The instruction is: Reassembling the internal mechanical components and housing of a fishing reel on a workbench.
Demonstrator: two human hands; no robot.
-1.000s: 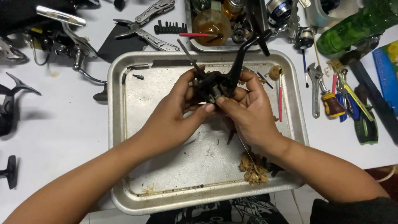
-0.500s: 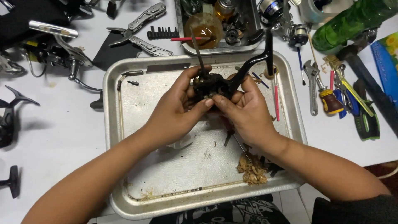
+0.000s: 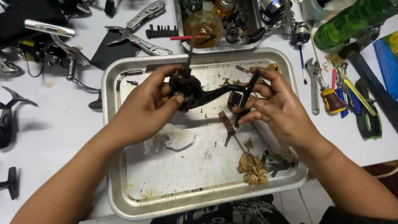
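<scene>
At the lower edge of the frame a metal tray (image 3: 124, 182) holds a brown clump of debris (image 3: 251, 170), a crumpled tissue (image 3: 174, 139) and a screwdriver (image 3: 229, 124). Above, at centre, the left hand (image 3: 145, 110) is closed around a black reel body (image 3: 185, 88), and the right hand (image 3: 275, 110) pinches its crank arm (image 3: 248, 89). This looks like dismantling; next likely calls for a steady body while the arm turns. Pliers (image 3: 139, 29) lie farther up on the tabletop (image 3: 54, 124).

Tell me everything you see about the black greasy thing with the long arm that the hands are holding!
The dark, greasy metal reel body is a chunky lump with a thin curved arm reaching right to a slim black handle. The left hand cups the lump; the right hand pinches the handle. It is held above the dented silver metal tray, with a thin rod sticking up from it.
</scene>
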